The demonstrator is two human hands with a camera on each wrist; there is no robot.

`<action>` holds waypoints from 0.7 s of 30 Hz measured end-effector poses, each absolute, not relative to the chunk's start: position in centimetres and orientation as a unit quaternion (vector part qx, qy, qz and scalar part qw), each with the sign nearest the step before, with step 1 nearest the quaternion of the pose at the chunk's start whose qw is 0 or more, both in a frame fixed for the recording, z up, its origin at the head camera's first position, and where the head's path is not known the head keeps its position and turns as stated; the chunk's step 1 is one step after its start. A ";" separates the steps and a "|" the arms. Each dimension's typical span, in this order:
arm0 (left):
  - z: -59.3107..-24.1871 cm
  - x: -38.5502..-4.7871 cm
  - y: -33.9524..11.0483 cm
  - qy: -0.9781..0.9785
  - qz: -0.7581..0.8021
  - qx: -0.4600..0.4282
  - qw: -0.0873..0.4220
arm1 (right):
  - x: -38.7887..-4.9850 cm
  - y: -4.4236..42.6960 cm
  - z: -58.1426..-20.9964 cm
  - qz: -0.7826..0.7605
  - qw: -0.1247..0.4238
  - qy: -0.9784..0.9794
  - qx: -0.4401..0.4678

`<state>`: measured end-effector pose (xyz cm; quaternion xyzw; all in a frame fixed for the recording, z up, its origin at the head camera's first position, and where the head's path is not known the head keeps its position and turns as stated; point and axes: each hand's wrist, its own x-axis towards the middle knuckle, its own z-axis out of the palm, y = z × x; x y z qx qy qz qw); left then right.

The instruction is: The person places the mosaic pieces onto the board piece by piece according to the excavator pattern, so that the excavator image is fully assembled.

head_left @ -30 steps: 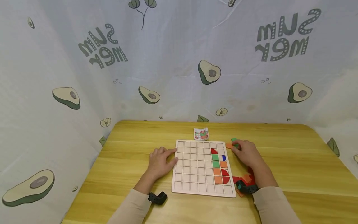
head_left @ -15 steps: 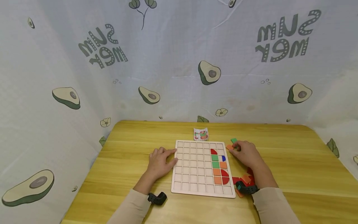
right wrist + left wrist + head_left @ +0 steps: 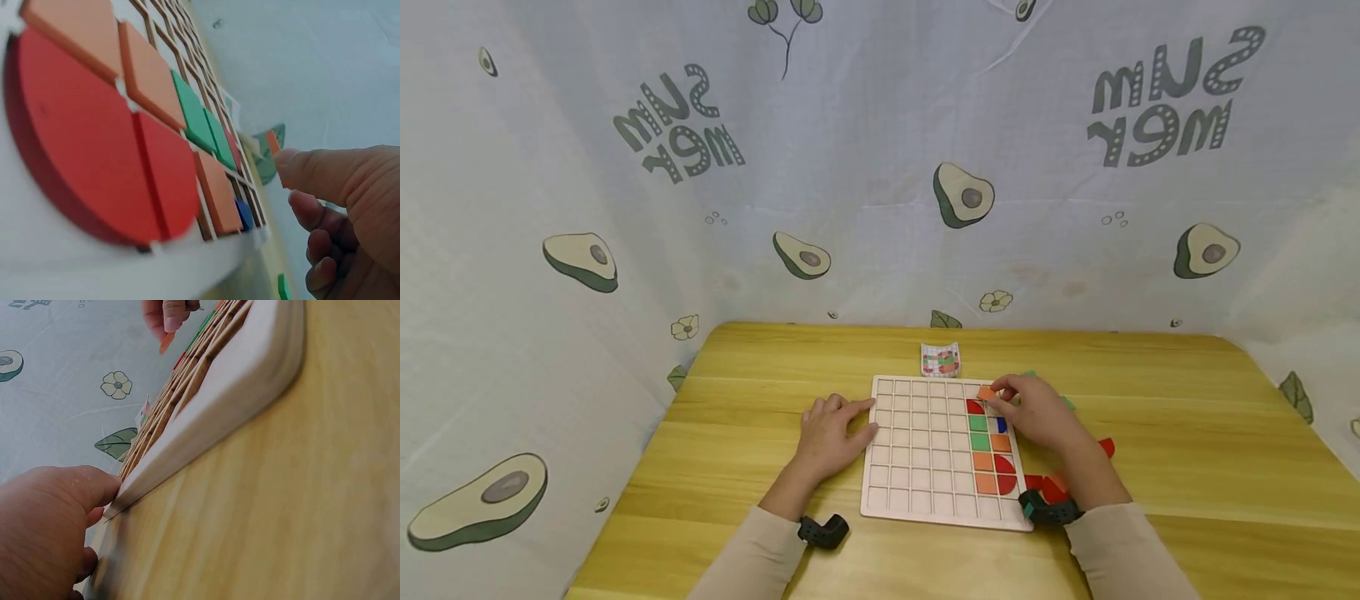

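Observation:
My right hand (image 3: 1037, 412) pinches a small orange tile (image 3: 986, 392) between thumb and fingers, over the upper right corner of a pale wooden grid board (image 3: 917, 479). In the right wrist view the orange tile (image 3: 273, 142) stands out past the thumb tip, raised off the board. Red quarter rounds (image 3: 1004, 483), green squares (image 3: 978, 442), orange squares (image 3: 982, 461) and a blue half round (image 3: 1002, 425) lie in the board's right-hand cells. My left hand (image 3: 831, 437) touches the board's left edge with extended thumb and index finger; the left wrist view shows this contact at the rim.
A small printed pattern card (image 3: 940, 360) stands behind the board. Loose red pieces (image 3: 1054, 492) lie right of the board, partly hidden by the right forearm. Green tiles (image 3: 1068, 402) lie beyond the right hand. A patterned curtain (image 3: 880, 167) hangs behind the wooden table (image 3: 760, 367).
My right hand has picked up the orange tile from the table beside the board and carried it left over the upper right cells. The left hand stays at the left edge.

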<state>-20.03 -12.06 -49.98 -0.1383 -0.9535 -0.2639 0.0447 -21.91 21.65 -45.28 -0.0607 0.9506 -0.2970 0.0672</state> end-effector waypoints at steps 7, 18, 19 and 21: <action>-49.8 -20.0 -12.0 -0.953 -0.265 -0.138 0.044 | -21.8 19.8 -45.9 -0.279 0.069 0.948 -0.134; -50.0 -20.0 -12.0 -0.954 -0.261 -0.139 0.051 | -21.8 18.5 -46.5 -0.241 0.011 0.963 -0.120; -50.0 -20.0 -12.0 -0.954 -0.261 -0.138 0.051 | -21.8 18.5 -46.5 -0.240 0.011 0.964 -0.112; -50.0 -20.0 -12.0 -0.954 -0.263 -0.137 0.050 | -21.9 18.5 -46.6 -0.238 0.014 0.966 -0.100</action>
